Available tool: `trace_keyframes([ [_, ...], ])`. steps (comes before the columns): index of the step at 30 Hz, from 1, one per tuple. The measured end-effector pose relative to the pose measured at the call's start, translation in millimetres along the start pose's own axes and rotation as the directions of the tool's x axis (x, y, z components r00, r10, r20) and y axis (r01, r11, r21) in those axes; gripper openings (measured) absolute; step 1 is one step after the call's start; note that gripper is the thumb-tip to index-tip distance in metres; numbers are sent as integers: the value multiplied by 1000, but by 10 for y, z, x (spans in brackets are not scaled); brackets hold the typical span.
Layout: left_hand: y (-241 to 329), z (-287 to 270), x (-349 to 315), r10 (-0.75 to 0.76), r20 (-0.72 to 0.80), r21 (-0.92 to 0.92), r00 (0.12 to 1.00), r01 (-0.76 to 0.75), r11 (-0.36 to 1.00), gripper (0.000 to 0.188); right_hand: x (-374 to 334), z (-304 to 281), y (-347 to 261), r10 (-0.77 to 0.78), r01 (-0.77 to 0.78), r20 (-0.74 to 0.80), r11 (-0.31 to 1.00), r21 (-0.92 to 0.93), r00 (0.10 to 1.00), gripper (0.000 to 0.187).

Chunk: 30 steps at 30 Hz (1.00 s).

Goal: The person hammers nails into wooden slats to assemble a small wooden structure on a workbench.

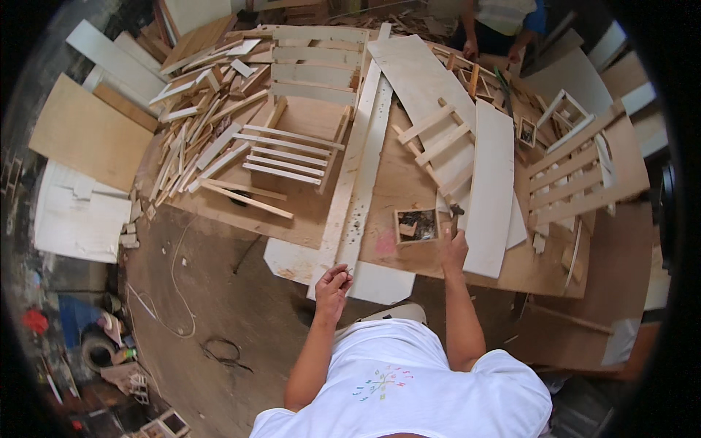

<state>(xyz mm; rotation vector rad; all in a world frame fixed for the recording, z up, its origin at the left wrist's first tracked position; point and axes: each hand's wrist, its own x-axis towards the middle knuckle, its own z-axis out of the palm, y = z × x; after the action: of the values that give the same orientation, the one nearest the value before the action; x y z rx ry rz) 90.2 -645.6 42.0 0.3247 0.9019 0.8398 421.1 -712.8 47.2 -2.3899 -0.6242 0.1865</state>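
We are taking the open wooden box (396, 228) as our landmark, and we are seeing the near edge of the worktop (285, 228) running just on our side of it. Left of the box we are finding a narrow bare stretch, and past that the long pale boards (354, 175) are reaching away from us, their near ends lying over a white panel (385, 283) that is jutting past the edge. More bare surface is opening farther left of the box, with a slatted rack (288, 155) and a heap of offcuts (208, 124) crowding it beyond. Right of the box, room is tightening: a broad white board (488, 193) is lying near it, and a slatted frame (438, 142) is lying beyond it.

Just right of the box, our right hand (453, 252) is closing around the handle of a hammer (457, 209), whose head is standing above the fist. Left of the box and nearer to us, our left hand (334, 283) is pinching a small thin item (350, 271) over the long boards, fingertips almost together; we are not managing to tell what it is, or whether it is touching the wood
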Motion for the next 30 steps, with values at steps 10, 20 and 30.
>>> trace_keyframes([
  [10, 1344, -988, -543, -32, 97, 10, 995, 31, 999, 21, -2348, 457, -1968, -289, -294, 621, 687, 664, 729, 33],
  [20, 2068, -1293, -85, 106, 237, 148, 966, -144, 978, 22, -2599, 1067, -2978, -433, 136, 471, 830, 541, 768, 32],
  [30, 3290, -1336, 860, 263, 368, 776, 892, -450, 441, 29, -2077, 1890, -3800, -376, 20, 574, 848, 529, 728, 27],
])
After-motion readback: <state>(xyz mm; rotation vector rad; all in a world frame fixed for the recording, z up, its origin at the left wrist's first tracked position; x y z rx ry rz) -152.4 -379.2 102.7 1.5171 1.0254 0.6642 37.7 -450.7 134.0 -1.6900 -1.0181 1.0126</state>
